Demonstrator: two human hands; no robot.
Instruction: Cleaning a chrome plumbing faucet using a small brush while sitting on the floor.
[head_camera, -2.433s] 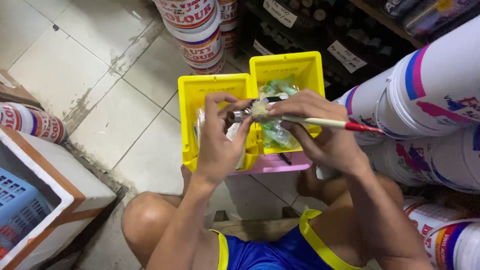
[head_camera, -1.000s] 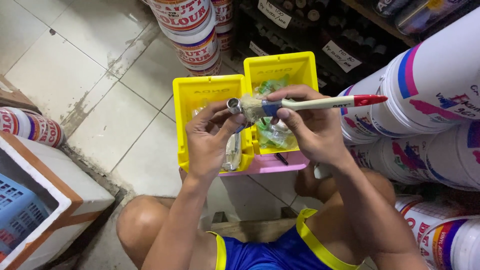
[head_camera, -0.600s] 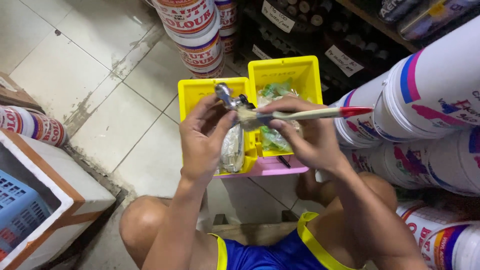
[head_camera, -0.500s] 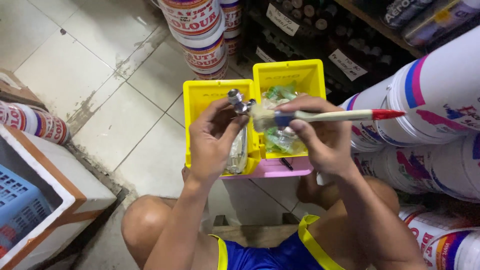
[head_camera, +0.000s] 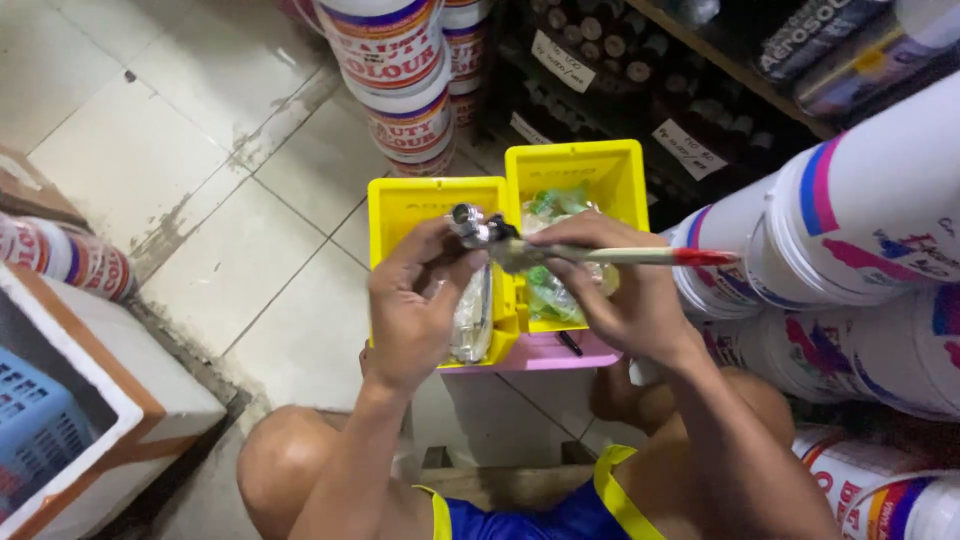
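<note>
Two fingers (head_camera: 452, 262) around metal fitting (head_camera: 472, 226).

Two bins (head_camera: 575, 165) side by side at frame centre, paint buckets (head_camera: 400, 70) above them, more buckets (head_camera: 860, 220) stacked at right, crate (head_camera: 40, 440) lower left.

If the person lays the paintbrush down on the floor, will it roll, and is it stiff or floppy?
The paintbrush probably would not roll far: its head looks flat. The thin handle stays straight past the right hand, so it is likely stiff and light; the bristles probably bend.
</note>
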